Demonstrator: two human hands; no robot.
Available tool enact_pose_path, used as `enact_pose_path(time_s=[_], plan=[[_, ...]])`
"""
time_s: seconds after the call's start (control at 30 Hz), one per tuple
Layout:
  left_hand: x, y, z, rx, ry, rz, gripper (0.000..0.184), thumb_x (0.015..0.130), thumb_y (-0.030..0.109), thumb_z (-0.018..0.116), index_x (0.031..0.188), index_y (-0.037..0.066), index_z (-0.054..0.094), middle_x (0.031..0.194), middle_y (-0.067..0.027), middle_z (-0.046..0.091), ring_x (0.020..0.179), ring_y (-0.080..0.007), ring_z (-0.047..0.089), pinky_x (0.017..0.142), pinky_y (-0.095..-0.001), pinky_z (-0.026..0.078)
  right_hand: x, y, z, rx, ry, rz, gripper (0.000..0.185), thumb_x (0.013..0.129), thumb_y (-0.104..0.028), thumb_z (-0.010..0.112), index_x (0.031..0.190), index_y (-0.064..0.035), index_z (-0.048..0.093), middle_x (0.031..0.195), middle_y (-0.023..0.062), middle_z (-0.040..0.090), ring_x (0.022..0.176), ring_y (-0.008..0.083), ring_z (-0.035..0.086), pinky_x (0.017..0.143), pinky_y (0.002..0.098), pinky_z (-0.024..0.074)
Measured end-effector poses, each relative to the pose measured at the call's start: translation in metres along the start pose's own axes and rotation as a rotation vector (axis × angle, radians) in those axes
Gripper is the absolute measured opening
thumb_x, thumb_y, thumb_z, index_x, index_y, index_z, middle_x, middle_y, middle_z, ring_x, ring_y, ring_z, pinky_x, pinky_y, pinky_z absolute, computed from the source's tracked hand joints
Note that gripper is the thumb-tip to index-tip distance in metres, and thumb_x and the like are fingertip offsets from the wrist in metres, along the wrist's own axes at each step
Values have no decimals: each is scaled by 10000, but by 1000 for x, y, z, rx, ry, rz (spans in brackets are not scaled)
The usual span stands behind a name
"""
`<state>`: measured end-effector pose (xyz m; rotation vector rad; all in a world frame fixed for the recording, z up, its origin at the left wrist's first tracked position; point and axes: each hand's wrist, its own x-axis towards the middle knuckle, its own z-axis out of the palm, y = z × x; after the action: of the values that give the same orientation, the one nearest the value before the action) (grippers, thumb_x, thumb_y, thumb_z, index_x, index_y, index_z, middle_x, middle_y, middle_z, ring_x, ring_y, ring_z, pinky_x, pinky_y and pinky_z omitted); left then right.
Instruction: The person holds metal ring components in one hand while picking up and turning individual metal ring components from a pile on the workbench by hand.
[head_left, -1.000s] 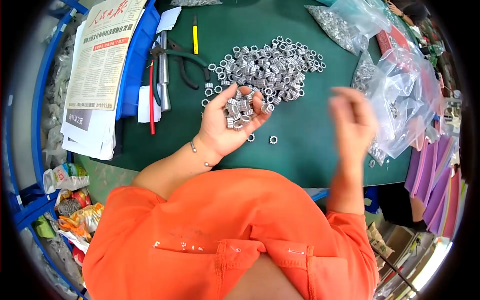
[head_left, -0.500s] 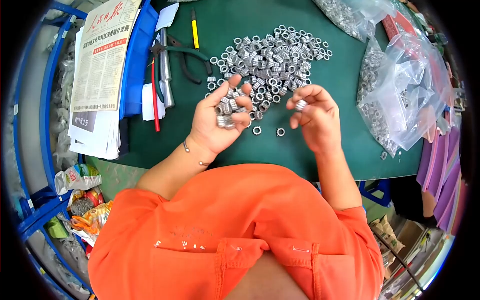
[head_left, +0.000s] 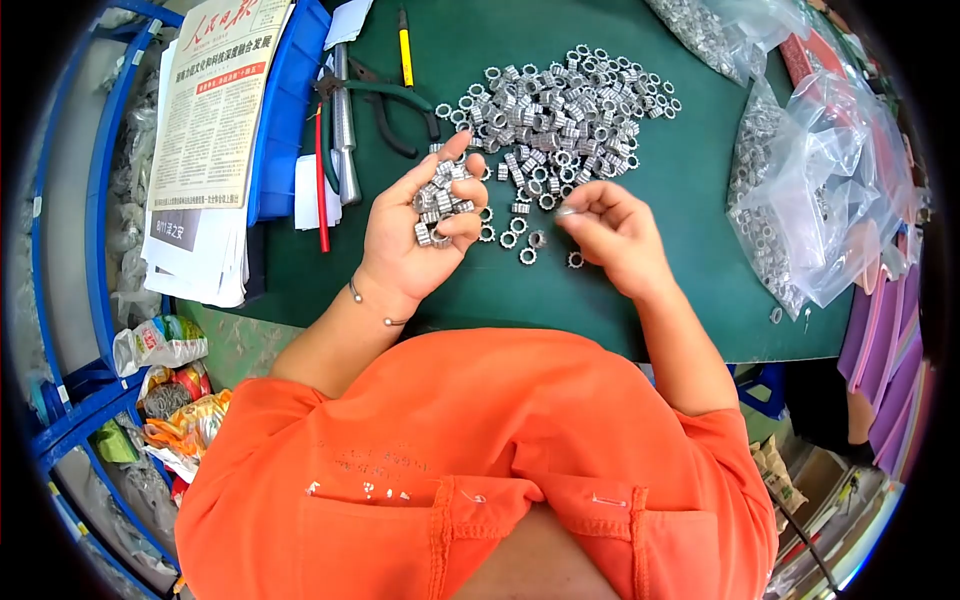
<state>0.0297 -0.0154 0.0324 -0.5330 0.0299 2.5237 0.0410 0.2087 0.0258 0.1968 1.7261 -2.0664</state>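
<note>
My left hand (head_left: 405, 235) is turned palm up, its fingers curled around several small toothed metal rings (head_left: 440, 200). At the front of the pile, my right hand (head_left: 625, 245) pinches a small grey metal ring (head_left: 566, 211) between thumb and forefinger. The fingertips hide most of that ring. A large heap of the same toothed rings (head_left: 560, 120) spreads over the green table (head_left: 480, 290) beyond both hands. Loose between the hands lie a few single rings (head_left: 528, 256), and one more ring (head_left: 575, 260) sits just below the right fingertips.
On the left are a blue bin (head_left: 290, 110), a newspaper (head_left: 215, 110), pliers (head_left: 385, 110), a red stick (head_left: 321, 185) and a yellow-handled tool (head_left: 405, 50). Clear plastic bags of rings (head_left: 765, 200) stand at the right. A blue rack (head_left: 105, 180) borders the table's left side.
My right hand has moved left towards the loose rings, its fingers drawn closer together. The left hand has shifted slightly left with its rings. An extra ring appears to lie between the hands.
</note>
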Motion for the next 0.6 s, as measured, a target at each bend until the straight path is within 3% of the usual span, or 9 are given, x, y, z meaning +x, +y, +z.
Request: enact_pose_path(time_s=[0.07, 0.13, 0.2, 0.27, 0.33, 0.4, 0.47, 0.6], plan=[[1, 3, -9, -7, -21, 10, 286, 950, 226, 402, 1190, 88, 477, 995, -82, 510, 772, -143, 490, 483, -227, 384, 2, -6, -17, 338, -175, 30, 210, 751, -27, 650, 936, -11, 551, 800, 23, 570, 594, 59, 493, 464, 196, 373], [3, 3, -11, -12, -46, 18, 289, 952, 230, 403, 1185, 86, 494, 987, -71, 508, 764, -134, 479, 464, -222, 372, 6, 0, -19, 167, -193, 21, 159, 778, -55, 622, 918, -15, 561, 796, 34, 568, 601, 77, 508, 501, 215, 405], [5, 1, -10, 28, -22, 23, 277, 951, 245, 414, 1164, 94, 504, 955, -52, 514, 742, -128, 476, 455, -222, 365, 8, 2, 0, -779, -16, -434, 128, 787, -79, 614, 901, -38, 574, 788, 64, 566, 596, 159, 553, 531, 280, 448], [3, -3, -4, 40, -12, 21, 277, 952, 239, 410, 1171, 96, 500, 954, -52, 512, 743, -129, 475, 457, -221, 365, 9, 7, 9, -1033, 81, -587, 111, 761, -99, 649, 847, -59, 592, 810, 103, 558, 668, 314, 566, 593, 389, 473], [1, -3, 1, 55, -4, 27, 277, 952, 233, 405, 1177, 98, 496, 954, -51, 509, 744, -129, 473, 458, -221, 365, 10, 9, 6, -1048, 48, -623, 103, 763, -62, 639, 845, -42, 579, 804, 104, 553, 658, 300, 565, 601, 367, 472], [-2, -2, 3, 78, 17, 22, 287, 953, 222, 400, 1201, 103, 481, 950, -45, 503, 737, -129, 469, 459, -219, 364, 14, 8, 1, -838, 33, -707, 115, 761, -20, 633, 852, -30, 563, 788, 105, 550, 650, 268, 559, 600, 331, 466], [-2, 0, -1, 90, 2, 12, 257, 949, 212, 406, 1162, 95, 490, 950, -41, 496, 726, -128, 463, 459, -219, 365, 7, 8, -3, -492, 57, -437, 82, 786, 16, 613, 826, -21, 553, 774, 56, 556, 675, 149, 535, 610, 268, 445], [2, 0, -8, 117, -13, 7, 149, 940, 201, 435, 1002, 86, 506, 931, -40, 499, 712, -123, 458, 455, -215, 367, 5, 14, -6, -416, 98, -595, 155, 762, 40, 629, 847, -24, 515, 848, 58, 564, 750, 115, 533, 658, 238, 440]])
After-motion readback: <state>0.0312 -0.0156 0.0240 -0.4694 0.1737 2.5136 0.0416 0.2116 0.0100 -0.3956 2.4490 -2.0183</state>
